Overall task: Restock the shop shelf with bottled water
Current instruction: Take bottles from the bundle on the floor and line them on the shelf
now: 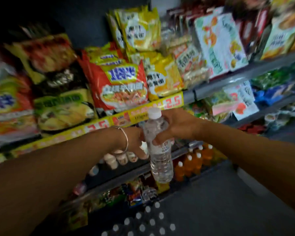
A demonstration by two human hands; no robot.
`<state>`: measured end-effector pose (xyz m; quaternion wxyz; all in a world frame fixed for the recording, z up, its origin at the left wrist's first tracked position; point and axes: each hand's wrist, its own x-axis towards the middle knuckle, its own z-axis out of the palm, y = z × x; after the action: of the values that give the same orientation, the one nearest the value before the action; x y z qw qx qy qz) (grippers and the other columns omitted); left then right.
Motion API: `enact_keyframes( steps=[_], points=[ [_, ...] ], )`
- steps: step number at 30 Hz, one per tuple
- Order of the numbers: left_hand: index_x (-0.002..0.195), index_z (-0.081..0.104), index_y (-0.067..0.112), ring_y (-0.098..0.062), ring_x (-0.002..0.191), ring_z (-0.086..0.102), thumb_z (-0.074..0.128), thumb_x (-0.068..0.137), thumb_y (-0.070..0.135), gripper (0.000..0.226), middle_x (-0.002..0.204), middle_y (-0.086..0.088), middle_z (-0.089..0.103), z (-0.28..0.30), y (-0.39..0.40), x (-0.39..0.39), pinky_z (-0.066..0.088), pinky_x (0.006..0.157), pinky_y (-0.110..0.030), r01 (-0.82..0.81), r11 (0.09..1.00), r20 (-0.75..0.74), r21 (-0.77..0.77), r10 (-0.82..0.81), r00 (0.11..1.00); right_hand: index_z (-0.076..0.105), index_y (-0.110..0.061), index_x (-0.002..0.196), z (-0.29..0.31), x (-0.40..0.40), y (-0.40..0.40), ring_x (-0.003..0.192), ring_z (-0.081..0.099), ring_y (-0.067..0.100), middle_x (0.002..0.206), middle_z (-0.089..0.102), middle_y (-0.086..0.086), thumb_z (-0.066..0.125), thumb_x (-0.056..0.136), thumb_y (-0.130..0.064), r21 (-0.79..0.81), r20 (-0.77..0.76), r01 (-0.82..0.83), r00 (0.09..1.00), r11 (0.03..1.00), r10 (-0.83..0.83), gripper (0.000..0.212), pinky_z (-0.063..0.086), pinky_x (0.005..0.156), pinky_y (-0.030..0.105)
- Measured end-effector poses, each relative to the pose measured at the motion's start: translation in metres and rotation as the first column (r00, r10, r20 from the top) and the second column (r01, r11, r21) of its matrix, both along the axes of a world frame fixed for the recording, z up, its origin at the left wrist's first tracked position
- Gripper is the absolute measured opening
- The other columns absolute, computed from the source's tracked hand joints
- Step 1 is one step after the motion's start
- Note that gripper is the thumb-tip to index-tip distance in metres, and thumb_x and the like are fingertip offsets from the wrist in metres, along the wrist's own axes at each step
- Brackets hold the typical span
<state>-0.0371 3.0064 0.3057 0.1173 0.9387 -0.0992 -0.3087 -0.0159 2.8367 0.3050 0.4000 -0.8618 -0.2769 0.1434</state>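
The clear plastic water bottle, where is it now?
Centre of the head view: clear plastic water bottle held upright between both hands, before the yellow price strip, above orange drink bottles.

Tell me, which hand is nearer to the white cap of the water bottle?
Right. The right hand grips the water bottle just below its white cap; the left hand sits lower, against the bottle's middle on its left side.

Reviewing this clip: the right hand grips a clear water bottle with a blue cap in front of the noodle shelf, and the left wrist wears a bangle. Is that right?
Not quite: the cap is white, not blue, as the head view shows. The rest holds: the right hand grips the clear water bottle in front of the noodle shelf, and the left wrist wears a bangle.
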Motion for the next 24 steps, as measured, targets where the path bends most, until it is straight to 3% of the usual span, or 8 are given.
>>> enact_keyframes(
  steps=[2,6,9,12,15,18,21,24],
  points=[
    [0.123,0.054,0.007,-0.020,0.105,0.056,0.072,0.080,0.020,0.049,0.113,-0.007,0.059,0.057,0.003,-0.012,0.044,0.085,-0.025,-0.021,0.999,0.061,0.037,0.019,0.998,0.065,-0.018,0.105,0.055,-0.004,0.006,0.101,0.061,0.016,0.108,0.065,-0.002,0.086,0.060,-0.030,0.007,0.046,-0.009,0.999,1.000,0.009,0.052,0.051,0.087,0.033],
    [0.118,0.054,0.009,-0.016,0.092,0.055,0.075,0.076,0.016,0.048,0.099,-0.002,0.060,0.158,0.024,-0.026,0.049,0.081,-0.026,-0.093,0.995,0.110,-0.023,0.095,0.989,0.070,-0.018,0.088,0.163,-0.016,0.019,0.068,0.066,0.001,0.080,0.070,-0.006,0.083,0.063,-0.021,0.088,0.088,-0.048,0.995,0.995,0.040,0.029,0.049,0.056,0.018],
    [0.105,0.060,0.006,-0.017,0.085,0.058,0.074,0.076,0.008,0.033,0.089,-0.001,0.063,0.229,0.041,-0.040,0.049,0.088,-0.036,-0.146,0.984,0.117,-0.106,0.158,0.980,0.073,-0.012,0.092,0.232,-0.023,0.034,0.080,0.071,0.019,0.086,0.074,0.003,0.081,0.056,-0.029,0.128,0.167,-0.053,0.985,0.990,0.031,0.040,0.058,0.069,0.035],
    [0.111,0.056,0.014,-0.012,0.080,0.057,0.071,0.079,0.011,0.035,0.099,0.000,0.061,0.290,0.059,-0.049,0.052,0.070,-0.023,-0.175,0.980,0.200,-0.094,0.191,0.961,0.073,-0.009,0.092,0.293,-0.024,0.052,0.084,0.071,0.024,0.086,0.075,0.008,0.079,0.057,-0.032,0.163,0.234,-0.063,0.972,0.985,0.024,0.042,0.056,0.079,0.042],
    [0.101,0.058,0.019,-0.018,0.085,0.058,0.073,0.077,0.011,0.029,0.104,-0.006,0.064,0.336,0.085,-0.049,0.050,0.081,-0.034,-0.208,0.972,0.237,-0.112,0.229,0.944,0.071,-0.005,0.090,0.347,-0.020,0.075,0.078,0.071,0.024,0.080,0.074,0.007,0.078,0.066,-0.030,0.168,0.303,-0.071,0.953,0.983,0.017,0.036,0.057,0.071,0.037],
    [0.106,0.058,0.018,-0.016,0.092,0.057,0.070,0.079,0.010,0.030,0.099,-0.003,0.062,0.376,0.111,-0.047,0.046,0.089,-0.033,-0.200,0.975,0.299,-0.096,0.220,0.929,0.069,0.000,0.091,0.399,-0.014,0.101,0.077,0.071,0.027,0.079,0.074,0.010,0.077,0.068,-0.032,0.183,0.386,-0.072,0.923,0.980,-0.004,0.040,0.057,0.075,0.039],
    [0.109,0.059,0.019,-0.017,0.099,0.056,0.069,0.081,0.014,0.030,0.108,-0.006,0.063,0.418,0.141,-0.045,0.046,0.095,-0.035,-0.199,0.976,0.358,-0.088,0.218,0.908,0.071,-0.002,0.090,0.446,-0.007,0.130,0.075,0.071,0.026,0.081,0.073,0.012,0.076,0.066,-0.036,0.234,0.437,-0.064,0.898,0.970,-0.046,0.042,0.057,0.074,0.039],
    [0.109,0.061,0.017,-0.011,0.089,0.059,0.070,0.080,0.014,0.030,0.097,0.001,0.066,0.452,0.177,-0.037,0.050,0.081,-0.028,-0.206,0.968,0.448,-0.141,0.248,0.859,0.071,-0.001,0.083,0.486,0.003,0.164,0.063,0.066,0.028,0.075,0.070,0.016,0.075,0.064,-0.039,0.311,0.444,-0.046,0.890,0.949,-0.102,0.042,0.054,0.061,0.034]
  ],
)
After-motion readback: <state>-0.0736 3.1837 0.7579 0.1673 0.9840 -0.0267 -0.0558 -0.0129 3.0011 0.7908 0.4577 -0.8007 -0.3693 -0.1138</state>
